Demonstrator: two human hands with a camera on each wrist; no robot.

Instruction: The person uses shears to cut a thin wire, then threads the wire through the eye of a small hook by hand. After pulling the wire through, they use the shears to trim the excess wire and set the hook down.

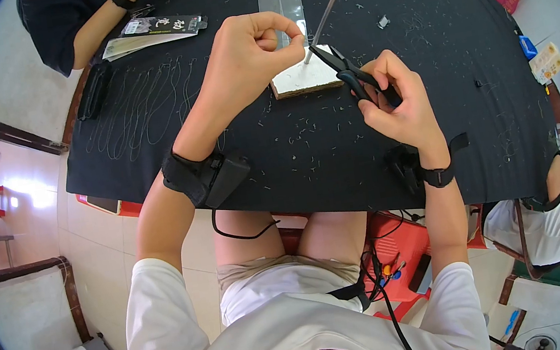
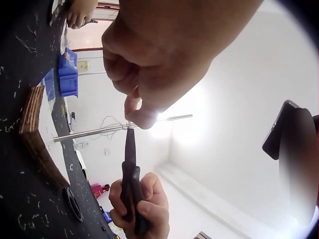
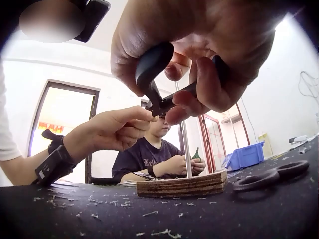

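Head view has my two hands apart from each other but working close, over the white-topped board. My left hand (image 1: 245,54) pinches thumb to forefinger; the left wrist view shows a pale sliver (image 2: 129,123) at the fingertips, too small to make out properly. My right hand (image 1: 401,97) is wrapped around the handles of the black scissors (image 1: 344,69), and their tip points up at my left fingertips, just beside them. Black wrist cameras (image 1: 209,178) are strapped on both my wrists.

Next to the scissors' tip a thin metal rod (image 1: 335,4) stands up from the board (image 1: 290,82), whose edge is brown and layered. A black looped object (image 3: 256,180) lies beside the board. Clear plastic strips (image 1: 270,4) lie on the far side of it.

Short pale offcuts (image 1: 302,131) are strewn over the black surface (image 1: 282,192), and to my left long thin strands (image 1: 136,116) lie in loops. Farther off that way is a labelled packet (image 1: 162,24), near another person (image 3: 157,157) seated across from me.
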